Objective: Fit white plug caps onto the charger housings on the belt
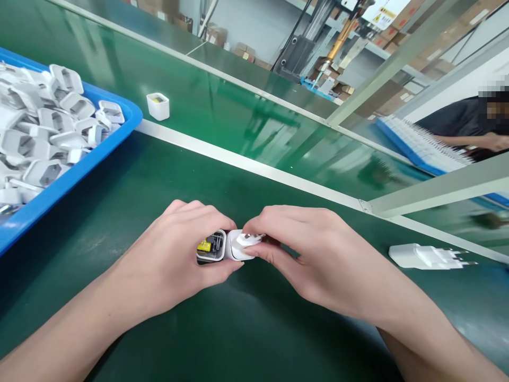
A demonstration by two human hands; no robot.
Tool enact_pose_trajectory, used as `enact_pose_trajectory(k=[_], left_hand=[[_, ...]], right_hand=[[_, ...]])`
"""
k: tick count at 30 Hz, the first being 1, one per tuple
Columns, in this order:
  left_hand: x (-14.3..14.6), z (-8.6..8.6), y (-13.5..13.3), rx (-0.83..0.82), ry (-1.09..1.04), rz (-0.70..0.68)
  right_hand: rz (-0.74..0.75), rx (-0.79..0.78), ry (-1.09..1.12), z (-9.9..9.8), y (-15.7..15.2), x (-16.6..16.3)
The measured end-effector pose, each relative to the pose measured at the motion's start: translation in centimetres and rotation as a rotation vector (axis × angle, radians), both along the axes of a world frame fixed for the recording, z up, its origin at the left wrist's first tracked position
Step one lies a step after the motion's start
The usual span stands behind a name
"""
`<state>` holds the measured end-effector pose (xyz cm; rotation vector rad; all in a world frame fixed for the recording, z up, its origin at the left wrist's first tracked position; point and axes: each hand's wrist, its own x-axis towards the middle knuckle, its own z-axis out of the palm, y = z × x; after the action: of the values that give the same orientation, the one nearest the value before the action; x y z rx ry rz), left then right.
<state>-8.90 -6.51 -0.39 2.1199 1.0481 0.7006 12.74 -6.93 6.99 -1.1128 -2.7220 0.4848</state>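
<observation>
My left hand (170, 254) curls around an open white charger housing (224, 245), in which a yellow part and dark circuitry show. Its thumb and fingertips reach past this to the side of a white plug cap (240, 249), right beside the housing. Between thumb and forefinger, my right hand (314, 254) pinches that cap by its metal pins. The cap sits slightly tilted; what lies beneath it is mostly hidden. Both hands are low over the green work surface (191, 323).
A blue tray (115, 140) heaped with white plug caps stands at left. One open housing (158, 107) sits beyond the white rail (238, 165). At right lies a charger with pins (425, 257). A slanting metal post (437, 185) rises near a person (453, 119) and another tray.
</observation>
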Motion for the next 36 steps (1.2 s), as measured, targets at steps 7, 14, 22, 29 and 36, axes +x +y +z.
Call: enact_pose_trajectory(k=[7, 14, 22, 29, 36], left_hand=[[-0.1, -0.2, -0.1, 0.04, -0.013, -0.014], [-0.4, 0.0, 0.1, -0.026, -0.018, -0.056], [-0.3, 0.0, -0.5, -0.066, 0.003, 0.02], [-0.7, -0.1, -0.9, -0.085, -0.015, 0.064], [-1.0, 0.9, -1.3, -0.011, 0.004, 0.048]], right_hand=[[-0.048, 0.136, -0.121, 0.2, -1.1, -1.1], [-0.095, 0.161, -0.095, -1.0, -2.0, -1.6], [-0.214, 0.063, -0.259, -0.3, -1.2, -0.4], [-0.526, 0.151, -0.553, 3.9, -2.5, 8.9], [-0.673, 0.256, -0.452, 6.6, -1.1, 6.6]])
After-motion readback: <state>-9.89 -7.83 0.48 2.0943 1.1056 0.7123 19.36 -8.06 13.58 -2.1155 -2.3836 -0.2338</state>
